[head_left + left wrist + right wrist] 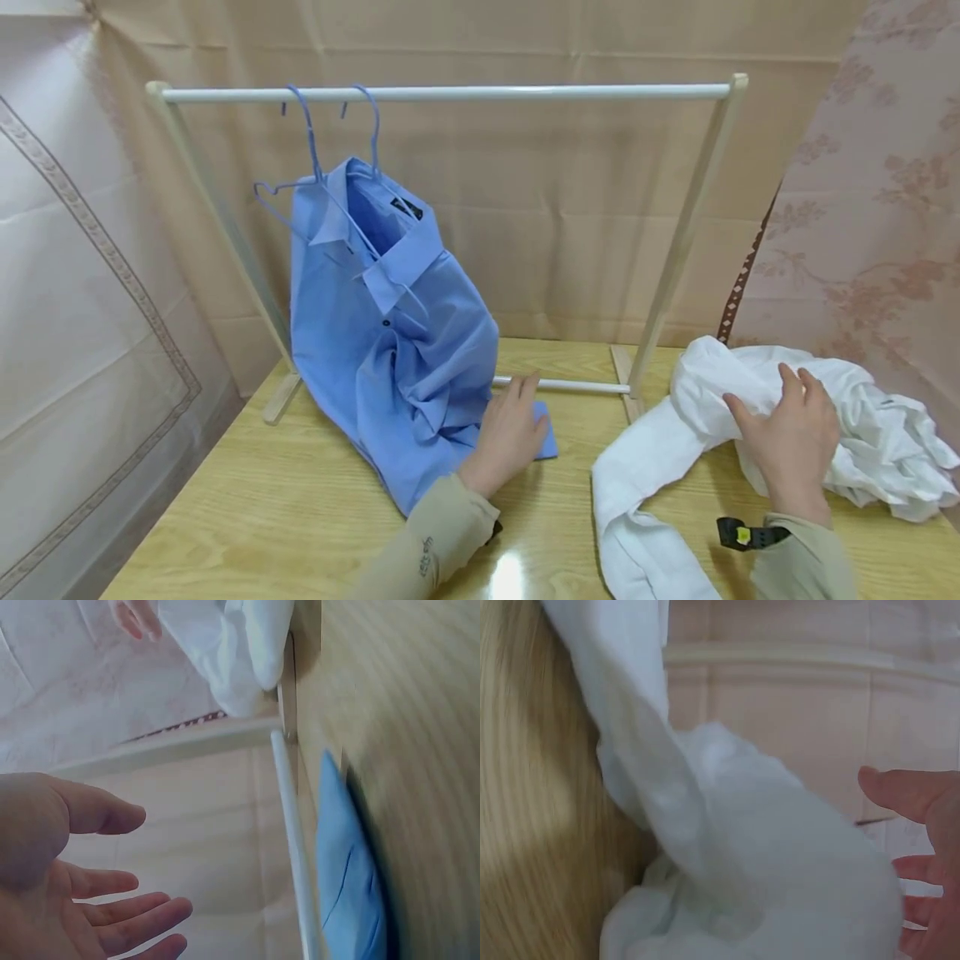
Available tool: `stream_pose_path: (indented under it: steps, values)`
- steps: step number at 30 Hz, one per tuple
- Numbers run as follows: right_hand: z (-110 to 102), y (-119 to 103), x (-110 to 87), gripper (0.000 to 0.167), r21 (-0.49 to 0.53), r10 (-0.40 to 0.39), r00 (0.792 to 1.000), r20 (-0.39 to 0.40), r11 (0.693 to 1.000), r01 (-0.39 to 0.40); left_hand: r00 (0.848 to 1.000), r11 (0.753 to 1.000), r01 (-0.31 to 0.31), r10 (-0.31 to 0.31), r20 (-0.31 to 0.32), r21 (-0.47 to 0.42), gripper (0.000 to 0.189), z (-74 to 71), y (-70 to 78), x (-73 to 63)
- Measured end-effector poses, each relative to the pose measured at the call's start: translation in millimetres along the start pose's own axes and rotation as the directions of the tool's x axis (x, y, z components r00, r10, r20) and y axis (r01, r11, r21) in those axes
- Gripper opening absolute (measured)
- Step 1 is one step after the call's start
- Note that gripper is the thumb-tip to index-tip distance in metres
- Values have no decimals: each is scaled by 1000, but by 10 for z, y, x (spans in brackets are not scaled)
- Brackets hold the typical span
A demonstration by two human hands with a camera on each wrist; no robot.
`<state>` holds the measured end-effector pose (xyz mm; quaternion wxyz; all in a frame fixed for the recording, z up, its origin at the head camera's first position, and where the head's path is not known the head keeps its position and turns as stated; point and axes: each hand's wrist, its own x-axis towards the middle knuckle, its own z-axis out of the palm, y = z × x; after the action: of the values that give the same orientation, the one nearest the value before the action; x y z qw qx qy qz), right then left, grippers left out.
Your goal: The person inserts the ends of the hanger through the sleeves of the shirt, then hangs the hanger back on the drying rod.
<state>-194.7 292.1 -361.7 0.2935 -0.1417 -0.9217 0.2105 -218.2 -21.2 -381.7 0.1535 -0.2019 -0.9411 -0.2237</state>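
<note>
White cloth [705, 408] lies in a big crumpled heap on the right of the desk [262, 517], and one long strip of it runs toward us. We have our right hand [798, 437] at the heap, with its fingers spread and the thumb out to the side. The cloth is right next to those fingers, but we cannot tell if they touch it. Our left hand [510, 433] is by the low part of the blue shirt [337, 317], and its fingers are spread with gaps between them. We see the shirt drooping under the white rail [540, 92], with two blue hangers [309, 125] at its collar and its bottom on the desk.
</note>
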Motion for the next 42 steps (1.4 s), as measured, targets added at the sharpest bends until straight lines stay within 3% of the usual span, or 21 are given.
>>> stream_pose_path:
  steps: [6,10,17,26,33,36,42]
  values:
    - [-11,249,20,95,-56,89,987,135,995,-82,996,998,-58,56,76,21,60,122,134,1]
    - [-8,350,32,107,-50,150,969,199,988,-143,981,995,-84,74,181,52,67,215,213,10]
    - [-5,436,3,119,-50,242,927,285,970,-238,915,987,-154,123,383,51,72,425,359,-51]
    - [24,535,-20,130,-109,371,867,331,928,-356,829,959,-284,242,504,5,57,489,464,-174]
    - [38,573,0,130,-158,432,809,399,901,-404,785,935,-355,295,545,5,29,497,486,-176]
    - [63,600,5,124,-190,432,802,413,902,-388,780,934,-356,288,556,15,25,500,497,-172]
    - [81,605,21,97,-195,407,808,425,913,-358,789,942,-336,274,550,13,26,492,507,-188]
